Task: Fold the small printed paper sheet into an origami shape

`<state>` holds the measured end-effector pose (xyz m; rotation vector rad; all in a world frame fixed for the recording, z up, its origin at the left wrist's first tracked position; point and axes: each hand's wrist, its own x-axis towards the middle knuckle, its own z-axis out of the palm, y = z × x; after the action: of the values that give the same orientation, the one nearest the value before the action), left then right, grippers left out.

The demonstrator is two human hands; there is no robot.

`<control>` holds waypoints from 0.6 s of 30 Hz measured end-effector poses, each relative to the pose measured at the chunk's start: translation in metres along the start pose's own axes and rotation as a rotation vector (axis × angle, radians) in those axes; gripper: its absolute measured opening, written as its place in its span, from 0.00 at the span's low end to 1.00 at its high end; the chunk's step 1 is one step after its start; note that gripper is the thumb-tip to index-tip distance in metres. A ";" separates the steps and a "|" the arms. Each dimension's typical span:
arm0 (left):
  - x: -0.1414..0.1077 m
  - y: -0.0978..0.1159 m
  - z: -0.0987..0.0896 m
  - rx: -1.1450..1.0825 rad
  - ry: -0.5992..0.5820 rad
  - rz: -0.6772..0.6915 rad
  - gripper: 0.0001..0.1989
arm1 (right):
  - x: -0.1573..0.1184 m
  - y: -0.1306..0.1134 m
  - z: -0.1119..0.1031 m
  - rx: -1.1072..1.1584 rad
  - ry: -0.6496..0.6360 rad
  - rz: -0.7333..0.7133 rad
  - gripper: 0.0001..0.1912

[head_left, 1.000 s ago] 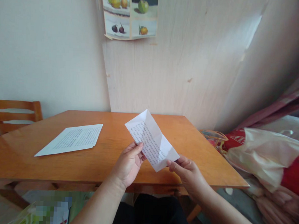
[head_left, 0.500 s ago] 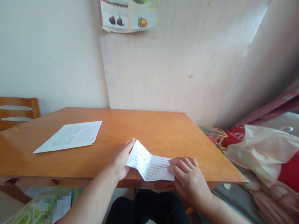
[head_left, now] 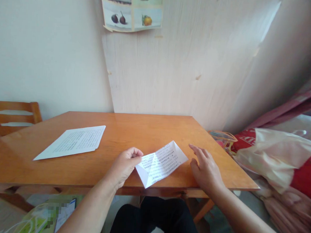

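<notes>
A creased sheet of printed paper (head_left: 165, 162) is held at the front edge of the wooden table, with folded flaps at its left and right ends. My left hand (head_left: 127, 163) pinches its upper left corner between thumb and fingers. Just right of the paper, my right hand (head_left: 205, 166) is open, its fingers apart and not touching the sheet.
The wooden table (head_left: 134, 129) bears a stack of printed sheets (head_left: 74, 142) on its left side. A chair (head_left: 16, 117) stands at the far left. Bags (head_left: 274, 159) and cloth lie beyond the right edge. Below left is another bag (head_left: 34, 224).
My right hand has let go of the paper and moved up and right. The paper has turned, its right end raised, and its middle fold is flatter. My left hand now grips the upper left corner.
</notes>
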<state>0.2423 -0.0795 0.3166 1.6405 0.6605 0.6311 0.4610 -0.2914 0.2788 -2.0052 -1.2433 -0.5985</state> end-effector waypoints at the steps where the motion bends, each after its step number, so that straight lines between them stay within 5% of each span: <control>1: 0.000 -0.002 0.001 0.008 0.045 0.022 0.06 | 0.001 -0.001 -0.001 0.027 0.057 0.016 0.30; 4: -0.003 -0.006 0.006 -0.017 0.135 0.047 0.06 | 0.000 -0.015 -0.005 0.132 0.122 -0.011 0.25; 8: -0.015 -0.003 0.014 -0.074 0.126 0.016 0.08 | -0.007 -0.050 -0.012 0.242 -0.108 -0.160 0.17; 13: -0.038 0.003 0.026 -0.114 -0.024 -0.038 0.09 | -0.017 -0.086 -0.009 0.145 -0.319 -0.280 0.36; 18: -0.042 -0.003 0.022 0.117 -0.192 0.053 0.10 | -0.023 -0.082 -0.004 0.119 -0.336 -0.262 0.22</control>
<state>0.2285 -0.1245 0.3078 1.8068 0.5236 0.4720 0.3774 -0.2832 0.2912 -1.9085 -1.7196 -0.3033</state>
